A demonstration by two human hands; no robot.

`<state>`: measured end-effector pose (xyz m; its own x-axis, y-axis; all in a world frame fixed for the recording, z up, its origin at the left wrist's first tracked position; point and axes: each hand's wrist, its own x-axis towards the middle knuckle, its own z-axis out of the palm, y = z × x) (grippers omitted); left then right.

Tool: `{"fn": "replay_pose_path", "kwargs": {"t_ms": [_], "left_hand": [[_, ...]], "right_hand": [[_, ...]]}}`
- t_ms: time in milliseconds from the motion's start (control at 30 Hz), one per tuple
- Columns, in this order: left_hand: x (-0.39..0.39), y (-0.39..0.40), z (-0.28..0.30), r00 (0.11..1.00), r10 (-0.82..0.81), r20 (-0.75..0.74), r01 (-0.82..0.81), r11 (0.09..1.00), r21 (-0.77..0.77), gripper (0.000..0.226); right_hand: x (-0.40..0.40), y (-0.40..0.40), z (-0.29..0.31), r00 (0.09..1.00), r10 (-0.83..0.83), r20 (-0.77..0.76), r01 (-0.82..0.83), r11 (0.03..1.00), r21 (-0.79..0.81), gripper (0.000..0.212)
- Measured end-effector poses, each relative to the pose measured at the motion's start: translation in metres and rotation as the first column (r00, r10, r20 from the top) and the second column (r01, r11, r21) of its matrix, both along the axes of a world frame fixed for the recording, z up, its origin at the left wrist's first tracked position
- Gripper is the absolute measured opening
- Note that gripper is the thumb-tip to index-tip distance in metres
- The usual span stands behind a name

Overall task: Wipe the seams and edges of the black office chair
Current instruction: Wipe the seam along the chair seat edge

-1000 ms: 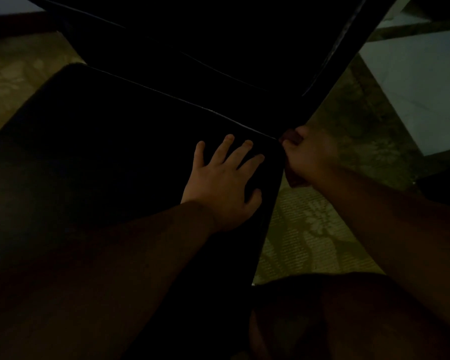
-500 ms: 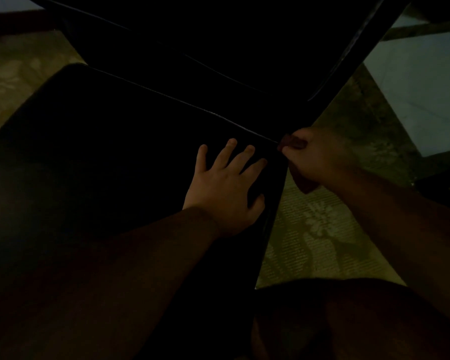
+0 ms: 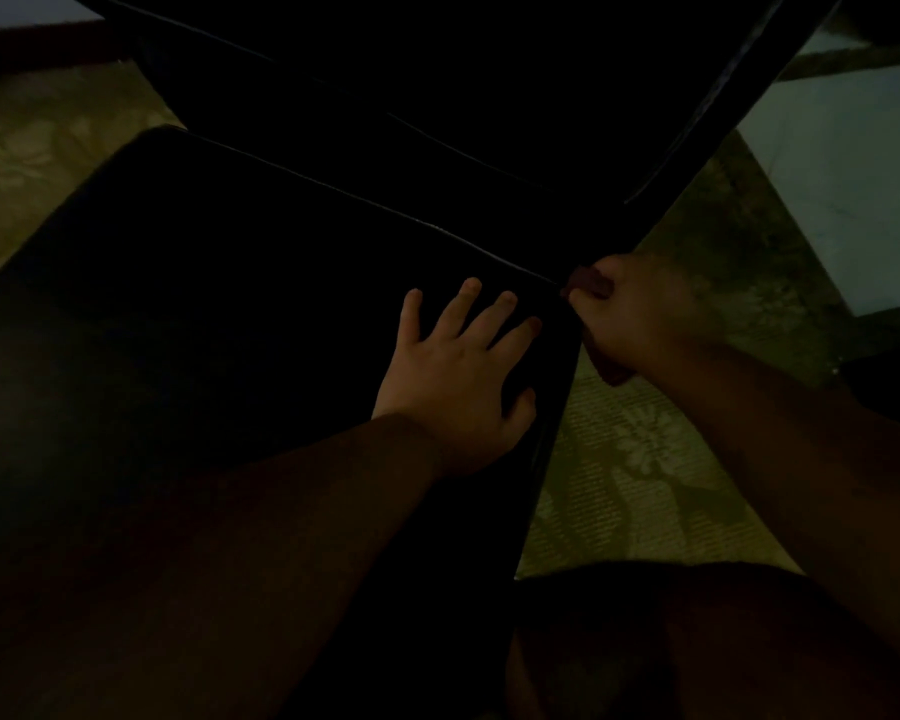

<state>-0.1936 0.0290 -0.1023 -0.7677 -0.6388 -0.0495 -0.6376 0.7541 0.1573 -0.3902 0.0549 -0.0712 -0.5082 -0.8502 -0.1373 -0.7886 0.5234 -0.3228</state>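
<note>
Pretty dim in here, but the chair [image 3: 188, 324] fills most of the view, seat cushion in front and the backrest rising behind it. The left hand [image 3: 458, 381] lies flat on the seat near its right rear corner, fingers spread and relaxed, gripping nothing. The right hand [image 3: 640, 314] is bunched around a dark cloth [image 3: 588, 284], pressing it at the corner where the seat seam meets the backrest. The seat looks padded and smooth, so I'd guess it gives under pressure and the cloth slides easily; bracing on the cushion like that seems sensible. Most of the cloth is buried in the fist, the chair's base is out of view, and the upholstery detail is lost in shadow.
</note>
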Motion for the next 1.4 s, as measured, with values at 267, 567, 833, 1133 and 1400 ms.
{"fn": "replay_pose_path", "kwargs": {"t_ms": [267,567,833,1133,1400], "left_hand": [[-0.001,-0.002,0.000,1.000,-0.003,0.009,0.003,1.000,0.005,0.072],[0.000,-0.009,0.006,0.999,-0.038,0.033,0.036,0.998,0.052,0.073],[0.021,-0.030,0.004,0.978,-0.185,0.099,0.188,0.982,-0.027,0.074],[0.020,-0.029,0.002,0.981,-0.182,0.062,0.186,0.980,-0.069,0.073],[0.021,-0.029,0.000,0.982,-0.182,0.047,0.185,0.980,-0.070,0.072]], "right_hand": [[0.004,-0.007,-0.006,0.997,-0.061,0.037,0.062,0.997,-0.048,0.020],[0.002,0.015,0.006,0.989,0.025,0.143,-0.004,0.989,-0.145,0.025],[0.006,0.019,0.008,0.988,0.023,0.155,-0.012,0.997,-0.071,0.021],[0.018,0.001,-0.001,0.971,-0.044,0.235,0.086,0.981,-0.175,0.035],[0.014,0.020,0.000,0.916,0.021,0.400,0.043,0.988,-0.151,0.035]]}}
